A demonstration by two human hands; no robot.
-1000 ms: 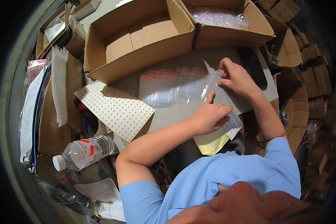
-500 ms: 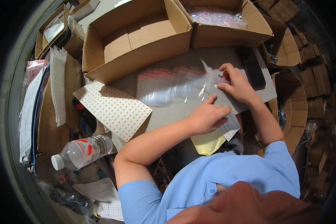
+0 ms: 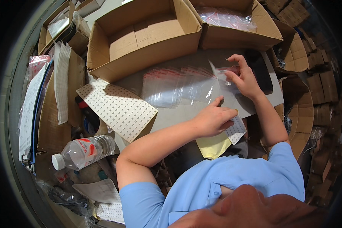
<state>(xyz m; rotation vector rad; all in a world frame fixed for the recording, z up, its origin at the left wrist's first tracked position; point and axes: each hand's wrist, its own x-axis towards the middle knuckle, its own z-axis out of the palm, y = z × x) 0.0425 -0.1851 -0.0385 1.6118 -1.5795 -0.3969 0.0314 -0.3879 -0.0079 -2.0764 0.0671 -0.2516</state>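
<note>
While the dotted sticker sheet point(image 3: 117, 108) at your left lies flat on the grey work board point(image 3: 171, 117) with nearly all its dots in place, the row of clear zip bags point(image 3: 178, 86) fanned across the middle looks mostly unworked, so I judge you are early in the batch with most bags left. Your left hand point(image 3: 212, 121) rests on the board just below the right end of that row, loosely curled, forefinger stretched out to press the near edge of a bag; under its heel sits a small dotted sticker strip point(image 3: 236, 130), though I cannot tell whether you grip it or only cover it. Beneath that, a yellow backing sheet point(image 3: 212, 146) hangs off the board's edge. Further right, your right hand point(image 3: 244, 78) pinches the lifted flap of the last clear bag point(image 3: 221, 78) between thumb and fingertips, the other fingers arched. The bag lies between your hands, touching both.
</note>
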